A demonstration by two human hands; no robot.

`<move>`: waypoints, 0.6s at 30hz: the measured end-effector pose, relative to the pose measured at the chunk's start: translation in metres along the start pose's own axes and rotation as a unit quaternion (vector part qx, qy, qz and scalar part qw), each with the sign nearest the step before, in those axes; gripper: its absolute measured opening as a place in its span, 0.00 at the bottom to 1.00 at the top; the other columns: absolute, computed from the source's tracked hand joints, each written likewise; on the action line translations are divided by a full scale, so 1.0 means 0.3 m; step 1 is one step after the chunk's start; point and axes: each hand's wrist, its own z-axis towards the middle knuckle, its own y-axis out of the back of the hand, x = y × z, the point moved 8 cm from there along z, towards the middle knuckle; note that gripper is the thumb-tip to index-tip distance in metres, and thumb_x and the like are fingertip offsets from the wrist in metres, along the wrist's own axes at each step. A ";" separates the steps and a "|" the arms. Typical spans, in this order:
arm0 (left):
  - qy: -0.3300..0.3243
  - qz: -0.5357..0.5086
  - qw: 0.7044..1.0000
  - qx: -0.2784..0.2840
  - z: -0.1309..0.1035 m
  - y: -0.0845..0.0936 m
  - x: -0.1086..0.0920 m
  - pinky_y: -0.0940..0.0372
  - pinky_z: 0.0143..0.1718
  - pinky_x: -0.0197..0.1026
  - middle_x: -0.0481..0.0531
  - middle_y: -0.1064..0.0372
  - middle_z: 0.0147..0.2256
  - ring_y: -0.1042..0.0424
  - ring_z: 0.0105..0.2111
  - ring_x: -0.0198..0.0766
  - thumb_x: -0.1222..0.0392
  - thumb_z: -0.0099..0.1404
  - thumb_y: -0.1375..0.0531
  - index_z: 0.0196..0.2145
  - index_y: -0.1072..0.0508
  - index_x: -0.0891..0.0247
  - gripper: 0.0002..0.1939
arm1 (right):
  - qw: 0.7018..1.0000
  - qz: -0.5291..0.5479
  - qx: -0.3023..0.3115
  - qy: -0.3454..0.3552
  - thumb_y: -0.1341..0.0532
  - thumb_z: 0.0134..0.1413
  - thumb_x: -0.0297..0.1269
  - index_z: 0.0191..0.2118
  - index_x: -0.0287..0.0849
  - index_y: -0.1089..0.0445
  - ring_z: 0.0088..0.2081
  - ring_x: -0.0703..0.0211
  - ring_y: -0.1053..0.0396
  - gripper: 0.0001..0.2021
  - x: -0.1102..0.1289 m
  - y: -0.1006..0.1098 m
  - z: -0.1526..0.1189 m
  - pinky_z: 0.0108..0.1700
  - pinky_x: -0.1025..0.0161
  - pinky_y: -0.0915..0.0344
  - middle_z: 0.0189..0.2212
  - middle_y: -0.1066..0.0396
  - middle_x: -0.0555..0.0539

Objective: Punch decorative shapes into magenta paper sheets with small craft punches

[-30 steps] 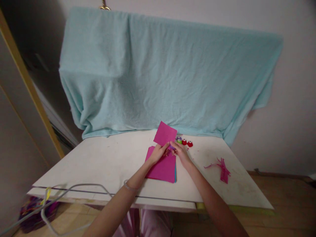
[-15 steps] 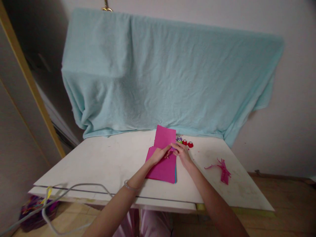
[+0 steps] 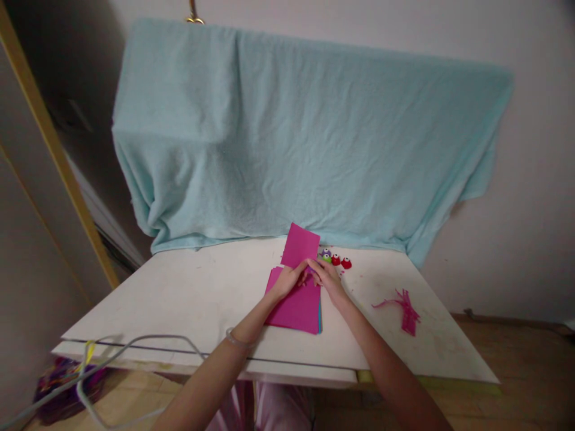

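A magenta sheet (image 3: 300, 245) stands out beyond my hands, its near edge at my fingertips. Below them lies a stack of paper (image 3: 294, 311), magenta on top with a blue edge at the right. My left hand (image 3: 291, 279) has its thumb and fingers closed on the sheet's near edge. Close against it, my right hand (image 3: 326, 277) is also closed, and a small purple bit shows between the two; which hand has it I cannot tell. Just past my right hand sit small purple, green (image 3: 326, 257) and red (image 3: 345, 263) pieces with eyes.
On the white table (image 3: 179, 299), crumpled magenta strips (image 3: 408, 314) lie at the right. A light blue cloth (image 3: 314, 137) hangs behind. A grey cable (image 3: 135, 341) loops over the front left edge, above a dark purple bag (image 3: 67, 383).
The upper magenta sheet has tilted a little clockwise. My hands have shifted slightly left, and the fingers of my right hand have drawn down.
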 end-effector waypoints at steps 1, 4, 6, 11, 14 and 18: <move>0.001 -0.005 1.000 -0.007 0.003 0.003 0.006 0.39 0.32 0.38 0.49 0.40 0.16 0.35 0.21 0.37 0.41 0.68 0.58 0.15 0.38 0.59 0.30 | 1.000 0.000 0.001 0.002 0.37 0.49 0.53 0.31 0.42 0.31 0.14 0.70 0.54 0.17 0.002 -0.004 -0.001 0.16 0.68 0.55 0.11 0.49 0.59; 0.003 -0.024 0.999 -0.029 0.007 0.017 0.014 0.39 0.32 0.38 0.48 0.42 0.15 0.36 0.20 0.36 0.40 0.67 0.57 0.14 0.39 0.59 0.31 | 1.000 0.004 -0.004 0.005 0.38 0.49 0.55 0.29 0.43 0.33 0.14 0.69 0.52 0.18 0.017 -0.006 -0.008 0.17 0.68 0.52 0.11 0.48 0.59; 0.004 -0.035 0.998 -0.044 0.006 0.027 0.014 0.39 0.32 0.38 0.48 0.42 0.15 0.35 0.20 0.36 0.40 0.67 0.57 0.15 0.39 0.59 0.30 | 1.000 0.009 -0.019 0.009 0.38 0.50 0.56 0.27 0.43 0.35 0.14 0.69 0.51 0.19 0.031 0.008 -0.014 0.17 0.68 0.51 0.12 0.46 0.58; 0.007 -0.048 0.997 -0.065 0.001 0.042 0.002 0.40 0.32 0.38 0.47 0.42 0.15 0.35 0.20 0.36 0.39 0.67 0.57 0.14 0.39 0.59 0.31 | 0.996 0.030 -0.080 0.011 0.44 0.53 0.60 0.19 0.43 0.39 0.13 0.69 0.51 0.25 0.049 0.074 -0.013 0.16 0.67 0.52 0.10 0.46 0.55; 0.007 -0.048 0.997 -0.063 -0.004 0.041 -0.009 0.39 0.33 0.38 0.47 0.42 0.14 0.34 0.21 0.37 0.38 0.67 0.57 0.14 0.40 0.59 0.31 | 0.994 0.054 -0.089 -0.016 0.48 0.52 0.63 0.20 0.43 0.37 0.11 0.68 0.56 0.27 0.039 0.095 -0.004 0.15 0.66 0.53 0.08 0.51 0.57; 0.000 -0.049 0.997 -0.056 -0.010 0.038 -0.021 0.39 0.34 0.39 0.47 0.41 0.15 0.34 0.21 0.37 0.39 0.67 0.57 0.15 0.38 0.60 0.30 | 0.995 0.070 -0.071 -0.028 0.49 0.51 0.64 0.21 0.44 0.36 0.09 0.68 0.60 0.27 0.029 0.094 0.005 0.13 0.66 0.57 0.07 0.54 0.58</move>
